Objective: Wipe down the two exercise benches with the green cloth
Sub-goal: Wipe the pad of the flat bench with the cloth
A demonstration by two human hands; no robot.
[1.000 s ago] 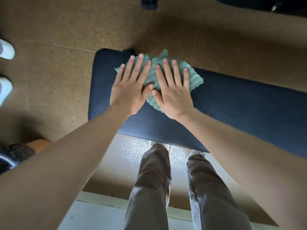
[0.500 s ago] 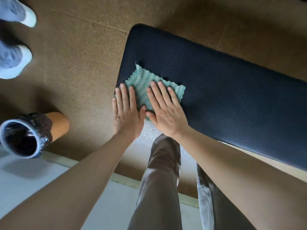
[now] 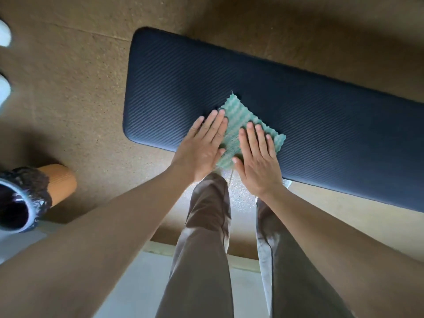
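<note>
left hand [image 3: 202, 148]: fingers straight, close together, pressing the crinkled green cloth [image 3: 236, 125].
right hand [image 3: 257, 161]: fingers straight, slightly fanned, pressing it too.
cloth: lying on the dark blue ribbed padded bench [image 3: 321, 125], near edge.
count: one cloth, one bench.
</note>
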